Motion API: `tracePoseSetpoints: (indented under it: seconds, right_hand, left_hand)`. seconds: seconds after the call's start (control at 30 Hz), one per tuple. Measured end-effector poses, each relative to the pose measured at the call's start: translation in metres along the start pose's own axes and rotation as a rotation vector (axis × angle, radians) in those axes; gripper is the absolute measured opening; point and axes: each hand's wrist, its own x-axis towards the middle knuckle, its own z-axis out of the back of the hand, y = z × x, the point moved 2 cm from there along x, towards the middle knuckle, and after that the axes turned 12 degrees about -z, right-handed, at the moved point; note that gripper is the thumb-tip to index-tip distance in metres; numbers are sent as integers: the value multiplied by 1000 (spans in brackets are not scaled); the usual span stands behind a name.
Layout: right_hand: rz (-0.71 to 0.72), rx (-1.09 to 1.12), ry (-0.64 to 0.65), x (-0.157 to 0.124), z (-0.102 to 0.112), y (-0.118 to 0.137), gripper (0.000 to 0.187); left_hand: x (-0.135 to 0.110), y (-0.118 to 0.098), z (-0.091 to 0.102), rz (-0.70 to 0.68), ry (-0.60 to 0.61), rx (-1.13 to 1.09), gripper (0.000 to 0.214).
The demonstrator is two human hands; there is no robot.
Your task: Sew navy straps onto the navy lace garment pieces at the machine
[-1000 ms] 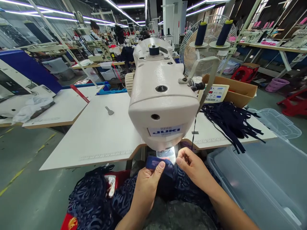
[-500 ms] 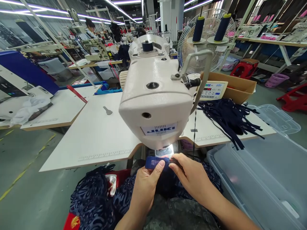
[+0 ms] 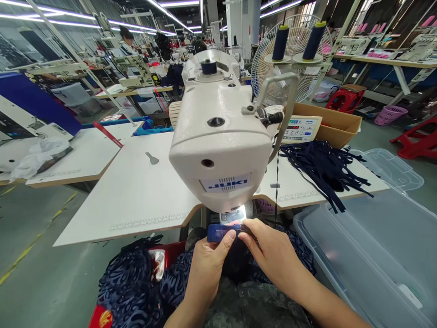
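A white JUKI sewing machine (image 3: pixel 221 136) stands right in front of me on a white table (image 3: pixel 136 196). Under its lit head, my left hand (image 3: pixel 210 264) pinches a folded navy fabric band (image 3: pixel 220 232) with the thumb on top. My right hand (image 3: pixel 273 257) grips the same band from the right, fingers closed on its edge. The band belongs to a navy patterned garment (image 3: pixel 136 282) that hangs over my lap and to the left.
A pile of navy strips (image 3: pixel 324 168) lies on the table at the right, behind it a control panel (image 3: pixel 302 129) and a cardboard box (image 3: pixel 336 123). A clear plastic bin (image 3: pixel 368 255) stands at my right. Two thread cones (image 3: pixel 297 42) and a fan (image 3: pixel 273 68) stand behind the machine. Other workstations fill the hall.
My right hand has moved left from beside the needle area and closed on the band next to my left thumb. The band has been lifted slightly toward the machine's head.
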Motion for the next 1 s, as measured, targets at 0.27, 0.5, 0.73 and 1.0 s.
tracePoseSetpoints:
  seconds: [0.27, 0.5, 0.73, 1.0]
  right_hand:
    - [-25, 49, 3, 0, 2, 2, 21]
    - [-62, 278, 43, 3, -9, -5, 23]
    - [-110, 385, 54, 7, -8, -17, 28]
    - [-119, 334, 46, 7, -5, -19, 24]
  left_hand:
    - [1, 3, 2, -19, -13, 31, 36]
    - [-2, 3, 1, 13, -10, 74, 37]
    - [-1, -1, -3, -2, -6, -109, 36]
    - [-2, -3, -2, 14, 26, -147, 36]
